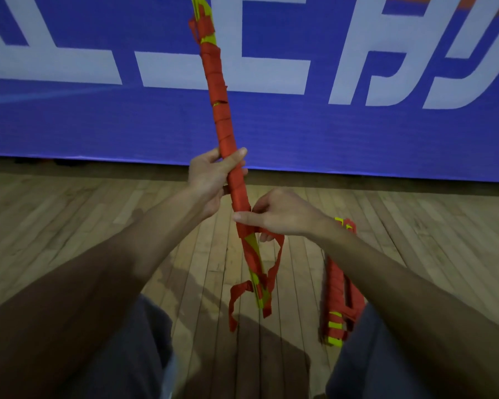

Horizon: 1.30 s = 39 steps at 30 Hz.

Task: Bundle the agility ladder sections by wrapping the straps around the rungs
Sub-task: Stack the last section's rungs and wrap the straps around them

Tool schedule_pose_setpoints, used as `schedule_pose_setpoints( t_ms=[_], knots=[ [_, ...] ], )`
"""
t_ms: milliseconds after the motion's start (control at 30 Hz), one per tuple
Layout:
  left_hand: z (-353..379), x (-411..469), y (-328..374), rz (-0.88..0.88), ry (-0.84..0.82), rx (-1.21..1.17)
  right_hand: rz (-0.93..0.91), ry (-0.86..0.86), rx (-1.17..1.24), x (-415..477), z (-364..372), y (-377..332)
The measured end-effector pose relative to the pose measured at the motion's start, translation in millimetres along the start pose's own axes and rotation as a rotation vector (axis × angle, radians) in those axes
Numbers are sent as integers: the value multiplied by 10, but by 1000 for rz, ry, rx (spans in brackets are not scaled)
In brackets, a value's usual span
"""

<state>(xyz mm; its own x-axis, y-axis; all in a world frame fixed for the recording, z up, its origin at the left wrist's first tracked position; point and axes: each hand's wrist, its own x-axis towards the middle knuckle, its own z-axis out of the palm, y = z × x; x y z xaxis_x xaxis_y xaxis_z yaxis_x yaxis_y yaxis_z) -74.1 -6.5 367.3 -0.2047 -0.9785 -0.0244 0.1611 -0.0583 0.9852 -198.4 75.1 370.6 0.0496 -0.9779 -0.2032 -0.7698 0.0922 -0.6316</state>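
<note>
Agility ladder section (220,110) in front of you stands nearly upright and tilts a little to the left at its far end. It is a long stack of yellow-green rungs (253,245) with most of its length covered in red strap windings. The top runs out of view against the blue banner (357,133), and the near end hangs between your knees above the wooden floor (69,226).

Your left hand (213,180) grips the wrapped stack at about mid-length, fingers curled round it and thumb laid along the red winding. Your right hand (283,217) sits just below and to the right, at the lower edge of the wrapped part. Its thumb and curled fingers pinch the strap (277,254), which leaves the hand in a slack loop and drops to the near end of the stack.

Below your right hand the rungs show bare yellow-green between a few loose red crossings. A second loose end (235,300) curls out to the left near the bottom.

A second bundle (336,283), wound in red, lies on the floor to the right, beside your right forearm and partly hidden by it. Your dark shorts (133,355) fill the near corners.
</note>
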Motion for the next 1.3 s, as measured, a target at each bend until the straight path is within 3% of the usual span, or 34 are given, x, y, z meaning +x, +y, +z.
schedule_pose_setpoints(
  t_ms=[100, 267, 367, 500, 700, 867, 1000, 1300],
  knots=[
    [37, -7, -2, -5, 22, 56, 9, 11, -51, 39, 78, 7],
    [46, -24, 36, -156, -150, 89, 48, -65, -40, 46, 40, -26],
    [-59, 8, 62, -117, -286, 5, 71, -83, 24, 49, -82, 25],
    [-139, 1, 114, -10, -349, -54, -8, -144, 192, 32, -226, 111],
    [-172, -57, 71, -33, -454, -95, -102, -318, 395, -15, -298, 180],
    [-121, -3, -28, 13, -217, 55, 6, -87, 68, 40, -251, 185],
    [-82, 54, -79, 2, -65, 38, -47, 34, -156, 20, -158, 128],
    [-124, 154, -134, -32, 77, -14, -61, 127, -262, 45, 102, 46]
  ],
)
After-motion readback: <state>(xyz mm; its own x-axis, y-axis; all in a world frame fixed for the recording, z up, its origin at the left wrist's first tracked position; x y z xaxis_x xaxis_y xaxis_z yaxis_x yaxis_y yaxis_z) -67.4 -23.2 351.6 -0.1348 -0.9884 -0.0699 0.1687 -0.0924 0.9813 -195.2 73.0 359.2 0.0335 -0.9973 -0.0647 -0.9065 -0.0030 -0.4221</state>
